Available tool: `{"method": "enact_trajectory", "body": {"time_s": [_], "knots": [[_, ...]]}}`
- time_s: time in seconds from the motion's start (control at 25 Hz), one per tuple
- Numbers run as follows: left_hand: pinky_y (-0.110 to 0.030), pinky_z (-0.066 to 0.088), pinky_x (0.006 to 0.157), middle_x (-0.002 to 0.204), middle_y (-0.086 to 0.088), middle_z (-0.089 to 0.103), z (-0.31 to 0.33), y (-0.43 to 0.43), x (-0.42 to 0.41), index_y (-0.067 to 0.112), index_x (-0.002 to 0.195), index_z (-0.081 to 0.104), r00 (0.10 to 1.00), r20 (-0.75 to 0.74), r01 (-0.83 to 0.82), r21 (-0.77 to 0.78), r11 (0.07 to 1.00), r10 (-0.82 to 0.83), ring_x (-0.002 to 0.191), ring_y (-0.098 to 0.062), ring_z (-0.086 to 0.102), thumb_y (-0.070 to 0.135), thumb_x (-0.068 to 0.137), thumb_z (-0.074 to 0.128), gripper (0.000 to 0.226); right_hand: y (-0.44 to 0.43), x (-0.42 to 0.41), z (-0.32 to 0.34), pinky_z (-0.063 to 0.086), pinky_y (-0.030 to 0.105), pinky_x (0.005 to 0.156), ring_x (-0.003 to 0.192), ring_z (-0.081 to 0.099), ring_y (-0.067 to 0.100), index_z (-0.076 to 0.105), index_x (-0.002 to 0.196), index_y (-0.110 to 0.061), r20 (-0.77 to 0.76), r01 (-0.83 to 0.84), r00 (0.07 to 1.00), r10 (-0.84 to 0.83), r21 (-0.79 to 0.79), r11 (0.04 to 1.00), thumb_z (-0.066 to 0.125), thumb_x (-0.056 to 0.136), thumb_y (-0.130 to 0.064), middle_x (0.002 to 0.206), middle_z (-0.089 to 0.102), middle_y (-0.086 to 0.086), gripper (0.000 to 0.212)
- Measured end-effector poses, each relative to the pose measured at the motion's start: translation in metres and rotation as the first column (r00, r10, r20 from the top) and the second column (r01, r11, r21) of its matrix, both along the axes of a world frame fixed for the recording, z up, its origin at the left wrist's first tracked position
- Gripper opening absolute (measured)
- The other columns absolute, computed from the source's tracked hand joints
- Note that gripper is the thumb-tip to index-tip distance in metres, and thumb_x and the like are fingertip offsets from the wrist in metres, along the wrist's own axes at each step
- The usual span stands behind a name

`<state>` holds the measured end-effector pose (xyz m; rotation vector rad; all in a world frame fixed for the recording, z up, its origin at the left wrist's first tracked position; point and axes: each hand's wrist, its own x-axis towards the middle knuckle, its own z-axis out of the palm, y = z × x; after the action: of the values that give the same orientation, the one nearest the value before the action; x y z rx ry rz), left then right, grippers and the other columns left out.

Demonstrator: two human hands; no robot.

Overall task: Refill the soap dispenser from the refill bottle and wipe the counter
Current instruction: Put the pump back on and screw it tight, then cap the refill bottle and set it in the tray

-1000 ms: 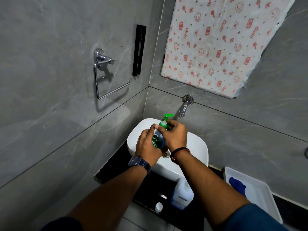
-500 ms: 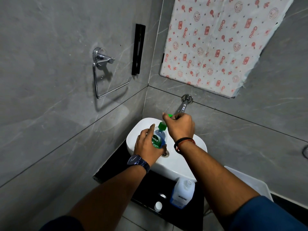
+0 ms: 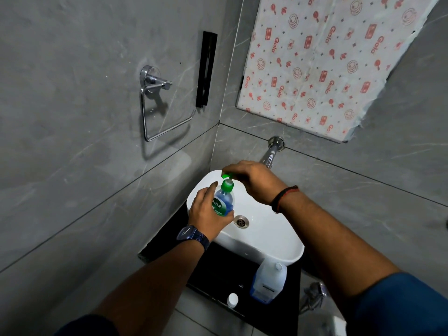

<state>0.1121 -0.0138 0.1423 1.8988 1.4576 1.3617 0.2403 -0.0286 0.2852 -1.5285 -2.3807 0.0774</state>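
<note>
Grey tile wall (image 3: 97, 69), white sink (image 3: 266, 241) on tabletop (image 3: 218, 270). Over sink, left hand (image 3: 206, 214) fingers (image 3: 213, 189) curled round soap dispenser (image 3: 224, 201); right hand (image 3: 254, 180) fingers pinch green pump (image 3: 226, 176). Likely light, stiff plastic, slippery if soapy; grip mid-body.

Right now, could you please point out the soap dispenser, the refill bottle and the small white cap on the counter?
soap dispenser (image 3: 225, 198), head view, on its clear blue body above the label.
refill bottle (image 3: 269, 278), head view, on its pale front face.
white cap (image 3: 232, 299), head view, on its round top.
</note>
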Motion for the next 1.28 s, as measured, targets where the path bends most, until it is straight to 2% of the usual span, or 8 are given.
{"method": "enact_trajectory", "body": {"time_s": [0.16,0.32,0.44,0.56,0.72,0.84,1.08,1.28], "knots": [[-0.030,0.047,0.077,0.116,-0.010,0.058,-0.008,0.002,-0.005,0.015,0.125,0.051,1.000,0.003,-0.011,0.005,1.000,0.011,0.100,-0.029,0.060,0.031,0.050,0.085,0.084,0.002,-0.005,-0.014,0.044,0.037,0.099,0.113,0.056,0.026,0.059,0.126,-0.014,-0.040,-0.029,0.999,0.030,0.020,0.999,0.051,0.096,-0.006,0.122,0.063,0.009,0.032],[-0.031,0.046,0.071,0.105,-0.013,0.063,-0.029,0.005,-0.022,0.010,0.116,0.057,0.994,0.058,-0.096,-0.028,0.995,0.098,0.090,-0.033,0.063,0.026,0.046,0.089,0.079,-0.007,-0.004,-0.049,0.044,0.031,0.097,0.115,0.054,0.014,0.048,0.135,-0.023,-0.322,0.139,0.939,-0.117,0.044,0.989,0.065,0.087,-0.029,0.129,0.058,0.000,0.051],[-0.039,0.050,0.065,0.093,-0.019,0.065,-0.062,0.006,-0.038,0.004,0.106,0.060,0.983,0.072,-0.168,-0.050,0.984,0.172,0.079,-0.039,0.064,0.015,0.042,0.089,0.071,-0.018,0.006,-0.092,0.046,0.028,0.092,0.109,0.055,0.007,0.050,0.130,-0.027,-0.528,0.347,0.795,-0.298,-0.008,0.938,0.069,0.083,-0.036,0.122,0.062,-0.004,0.051],[-0.041,0.050,0.084,0.110,-0.018,0.061,-0.105,0.018,-0.061,0.006,0.116,0.054,0.982,0.146,-0.089,-0.185,0.979,0.117,0.100,-0.036,0.060,0.009,0.049,0.086,0.074,-0.033,0.026,-0.146,0.049,0.034,0.093,0.111,0.056,0.009,0.052,0.125,-0.025,-0.656,0.531,0.610,-0.444,-0.077,0.844,0.069,0.082,-0.040,0.120,0.063,-0.003,0.048],[-0.030,0.041,0.084,0.114,-0.017,0.059,-0.155,0.022,-0.072,0.008,0.117,0.052,0.990,0.114,-0.041,-0.290,0.956,0.077,0.103,-0.033,0.057,0.009,0.053,0.088,0.073,-0.064,0.054,-0.211,0.047,0.044,0.097,0.113,0.057,0.018,0.056,0.120,-0.020,-0.714,0.748,0.393,-0.580,-0.120,0.653,0.067,0.082,-0.040,0.120,0.063,0.000,0.044],[-0.029,0.041,0.089,0.121,-0.013,0.055,-0.186,0.022,-0.069,0.010,0.121,0.051,0.990,0.139,0.044,-0.340,0.940,0.004,0.107,-0.025,0.054,0.008,0.057,0.086,0.073,-0.088,0.064,-0.247,0.047,0.035,0.096,0.114,0.056,0.021,0.056,0.119,-0.021,-0.754,0.831,0.267,-0.601,-0.136,0.540,0.063,0.077,-0.050,0.120,0.061,0.001,0.052],[-0.032,0.040,0.098,0.127,-0.016,0.052,-0.215,0.025,-0.068,0.010,0.129,0.045,0.996,0.090,0.008,-0.256,0.967,0.015,0.116,-0.029,0.049,0.021,0.060,0.086,0.081,-0.130,0.062,-0.306,0.045,0.032,0.100,0.119,0.053,0.015,0.042,0.127,-0.021,-0.799,0.824,0.025,-0.601,-0.324,0.464,0.082,0.055,-0.060,0.128,0.052,0.002,0.091],[-0.041,0.035,0.103,0.140,-0.017,0.038,-0.221,0.000,-0.061,0.014,0.140,0.025,0.987,-0.034,-0.156,-0.384,0.910,0.155,0.128,-0.030,0.037,0.062,0.039,0.083,0.126,-0.136,0.059,-0.333,0.048,0.005,0.070,0.092,0.061,-0.010,0.046,0.118,-0.031,-0.752,0.689,-0.007,-0.659,-0.481,0.542,0.091,0.047,-0.042,0.107,0.061,-0.019,0.086]]}}
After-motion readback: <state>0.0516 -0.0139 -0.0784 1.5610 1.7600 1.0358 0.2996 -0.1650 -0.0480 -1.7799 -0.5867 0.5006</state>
